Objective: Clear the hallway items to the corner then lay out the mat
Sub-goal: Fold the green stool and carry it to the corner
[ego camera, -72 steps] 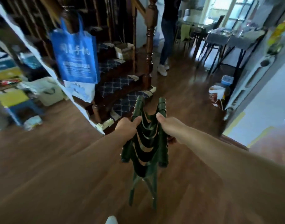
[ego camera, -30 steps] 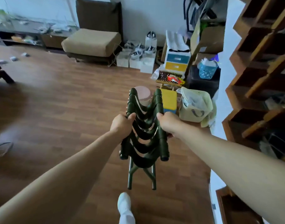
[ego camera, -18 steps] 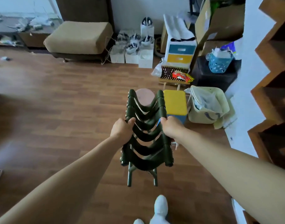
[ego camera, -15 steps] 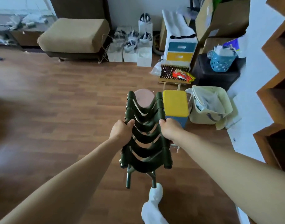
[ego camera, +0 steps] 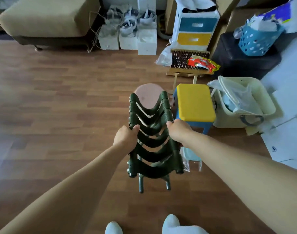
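Observation:
A dark green folding stool (ego camera: pixel 152 142) with webbing straps hangs in front of me above the wooden floor, its metal legs pointing down. My left hand (ego camera: pixel 125 137) grips its left side rail and my right hand (ego camera: pixel 178 130) grips its right side rail. Just beyond it stand a pink round stool (ego camera: pixel 148 95) and a yellow-topped blue stool (ego camera: pixel 195 103). No mat is in view.
To the right sit a cream basket with plastic bags (ego camera: pixel 242 102), a black box carrying a blue basket (ego camera: pixel 257 39), a small drawer unit (ego camera: pixel 193 31) and a wooden rack with a snack packet (ego camera: pixel 203 63). White bags (ego camera: pixel 127 36) and a beige sofa (ego camera: pixel 43 19) line the far wall.
I turned from the staircase toward the cluttered corner and walked closer. The green stool stays gripped in both hands and now hangs next to the pink and yellow stools.

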